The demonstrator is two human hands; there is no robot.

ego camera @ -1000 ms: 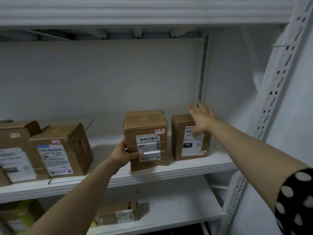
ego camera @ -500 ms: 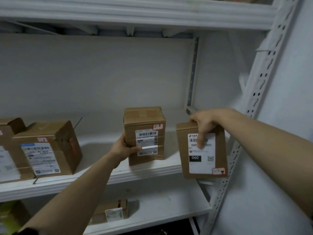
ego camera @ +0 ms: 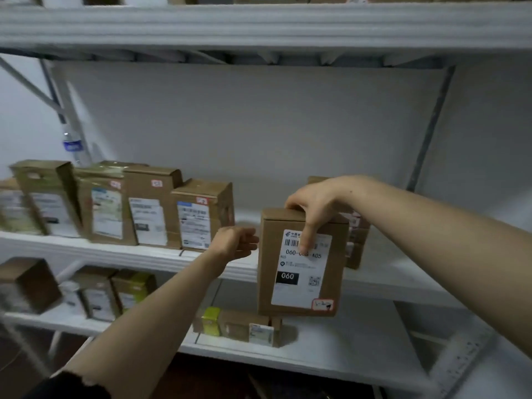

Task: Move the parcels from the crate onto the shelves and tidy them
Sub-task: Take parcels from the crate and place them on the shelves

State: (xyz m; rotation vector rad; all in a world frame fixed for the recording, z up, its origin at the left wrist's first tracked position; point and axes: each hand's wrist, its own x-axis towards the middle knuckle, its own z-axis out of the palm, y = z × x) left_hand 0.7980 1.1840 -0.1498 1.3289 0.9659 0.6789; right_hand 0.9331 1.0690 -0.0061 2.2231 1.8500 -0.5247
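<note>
My right hand (ego camera: 316, 205) grips the top of a brown parcel with a white "060" label (ego camera: 299, 280) and holds it in the air in front of the middle shelf (ego camera: 144, 254). My left hand (ego camera: 234, 243) hovers just left of that parcel with loosely curled fingers, holding nothing. Behind the held parcel, a second brown parcel (ego camera: 355, 246) stands on the middle shelf, mostly hidden. A row of several labelled brown parcels (ego camera: 149, 208) stands on the left part of the same shelf.
The lower shelf (ego camera: 331, 347) carries small boxes, one yellow-green (ego camera: 211, 321), and more parcels at the left (ego camera: 98, 295). A water bottle (ego camera: 72, 145) stands at the back left. The top shelf edge (ego camera: 259, 24) runs overhead. A white perforated upright (ego camera: 460, 364) is at the lower right.
My right hand has carried the "060" parcel leftward off the shelf. My left hand has let go of the other parcel and drawn back. The view has swung left, showing more parcels.
</note>
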